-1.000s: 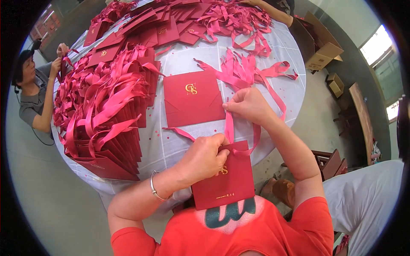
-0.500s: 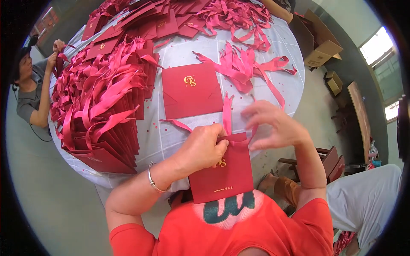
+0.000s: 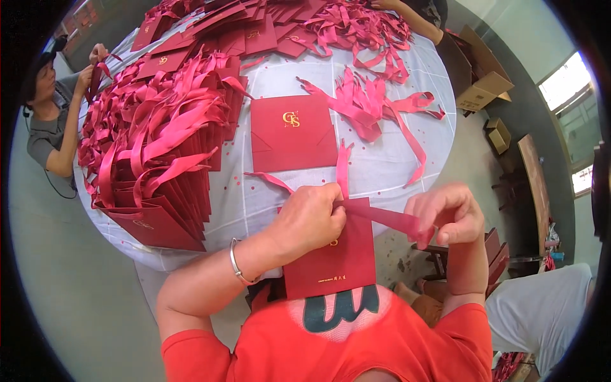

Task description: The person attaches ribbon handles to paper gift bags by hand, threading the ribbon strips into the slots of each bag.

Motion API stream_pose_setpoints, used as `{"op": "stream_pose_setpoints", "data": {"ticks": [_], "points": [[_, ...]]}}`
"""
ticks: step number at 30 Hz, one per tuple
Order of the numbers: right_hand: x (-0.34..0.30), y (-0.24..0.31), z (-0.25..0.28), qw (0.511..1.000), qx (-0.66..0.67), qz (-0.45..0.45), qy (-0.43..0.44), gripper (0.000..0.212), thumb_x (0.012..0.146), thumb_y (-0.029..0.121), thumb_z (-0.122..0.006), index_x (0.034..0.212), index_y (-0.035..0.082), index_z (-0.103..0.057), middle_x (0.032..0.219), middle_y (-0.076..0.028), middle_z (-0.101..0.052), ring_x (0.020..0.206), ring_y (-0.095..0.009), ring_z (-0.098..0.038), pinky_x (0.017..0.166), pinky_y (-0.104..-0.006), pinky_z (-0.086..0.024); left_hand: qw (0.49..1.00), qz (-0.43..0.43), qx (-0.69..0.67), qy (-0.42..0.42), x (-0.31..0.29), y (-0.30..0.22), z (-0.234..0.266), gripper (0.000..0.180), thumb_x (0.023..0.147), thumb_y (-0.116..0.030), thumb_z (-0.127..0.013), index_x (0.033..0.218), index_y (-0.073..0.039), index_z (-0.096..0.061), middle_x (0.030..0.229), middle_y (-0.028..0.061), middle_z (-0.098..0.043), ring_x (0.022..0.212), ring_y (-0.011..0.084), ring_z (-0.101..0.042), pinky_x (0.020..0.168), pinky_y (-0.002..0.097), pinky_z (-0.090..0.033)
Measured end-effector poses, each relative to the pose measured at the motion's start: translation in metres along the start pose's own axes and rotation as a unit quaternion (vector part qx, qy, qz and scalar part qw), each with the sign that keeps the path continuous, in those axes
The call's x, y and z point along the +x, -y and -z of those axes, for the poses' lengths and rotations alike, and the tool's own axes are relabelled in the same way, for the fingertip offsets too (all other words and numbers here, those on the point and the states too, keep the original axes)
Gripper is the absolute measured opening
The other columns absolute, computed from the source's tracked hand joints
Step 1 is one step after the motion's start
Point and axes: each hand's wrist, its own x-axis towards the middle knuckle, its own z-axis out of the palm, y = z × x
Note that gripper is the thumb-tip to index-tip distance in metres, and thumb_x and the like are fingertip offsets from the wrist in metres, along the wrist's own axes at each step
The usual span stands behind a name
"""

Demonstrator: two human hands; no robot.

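A dark red paper gift bag [image 3: 331, 264] with gold print lies flat against my red shirt at the table's near edge. My left hand [image 3: 312, 219], with a silver bangle on its wrist, pinches the bag's top edge where the ribbon comes through. In my right hand [image 3: 445, 213] the end of a pink ribbon [image 3: 388, 218] is gripped and stretched out to the right of the bag. Another ribbon length [image 3: 344, 169] stands up beyond the bag's top. Just past it, a second red bag [image 3: 294, 134] lies flat.
Left of me stands a dense row of red bags with ribbon handles [image 3: 165, 143]. Loose pink ribbons [image 3: 366, 105] lie at the right on the white-covered table [image 3: 267, 79]. Two people work across the table, left and far right. Cardboard boxes [image 3: 487, 83] stand on the right.
My right hand has moved right and slightly down, and the ribbon in it is now drawn out taut from the bag. The left hand stays at the bag's top edge.
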Motion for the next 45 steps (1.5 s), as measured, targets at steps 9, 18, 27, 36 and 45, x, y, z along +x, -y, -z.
{"op": "stream_pose_setpoints", "data": {"ticks": [9,18,27,36,45], "points": [[0.001,-0.030,-0.007,0.948,-0.209,0.162,-0.178,0.010,0.082,-0.001,-0.070,0.092,0.000,-0.066,0.092,-0.014,-0.066,0.084,-0.019,-0.064,0.076,-0.0308,-0.051,0.994,0.073,-0.069,0.049,0.003,-0.004,0.007,0.014,0.086,-0.010,-0.062,0.088,0.004,-0.063,0.066,0.0152,-0.066,0.054,0.0221,-0.065,0.053,0.0354,-0.050],[0.041,-0.056,-0.047,0.910,-0.278,-0.043,-0.304,0.004,0.087,-0.003,-0.063,0.091,-0.001,-0.062,0.094,-0.006,-0.068,0.069,-0.008,-0.062,0.057,-0.0232,-0.048,0.999,0.003,-0.046,0.027,0.000,-0.001,0.008,0.011,0.087,-0.006,-0.059,0.093,0.003,-0.063,0.062,0.0108,-0.064,0.048,0.0160,-0.062,0.049,0.0312,-0.050],[0.040,-0.085,-0.024,0.861,-0.465,0.005,-0.206,0.014,0.078,-0.002,-0.070,0.090,0.000,-0.064,0.084,-0.012,-0.064,0.072,-0.024,-0.064,0.064,-0.0306,-0.051,0.938,0.152,-0.274,0.150,0.004,0.003,0.029,0.025,0.090,0.007,-0.042,0.113,0.007,-0.049,0.075,0.0089,-0.061,0.048,0.0126,-0.059,0.044,0.0259,-0.044],[0.041,-0.057,0.019,0.891,-0.401,-0.110,-0.183,0.011,0.077,-0.001,-0.072,0.086,-0.001,-0.067,0.079,-0.008,-0.065,0.070,-0.012,-0.062,0.062,-0.0259,-0.050,0.939,0.169,-0.260,0.148,0.010,0.011,0.046,0.021,0.089,0.007,-0.046,0.108,0.008,-0.056,0.075,0.0057,-0.062,0.046,0.0102,-0.058,0.044,0.0241,-0.041],[0.037,-0.064,-0.003,0.843,-0.499,0.004,-0.202,0.012,0.076,0.003,-0.075,0.085,0.001,-0.067,0.082,-0.009,-0.064,0.068,-0.020,-0.063,0.061,-0.0289,-0.051,0.926,0.210,-0.239,0.203,0.010,0.007,0.051,0.021,0.090,0.004,-0.044,0.104,0.008,-0.059,0.071,0.0048,-0.062,0.048,0.0101,-0.061,0.043,0.0237,-0.040]]}}
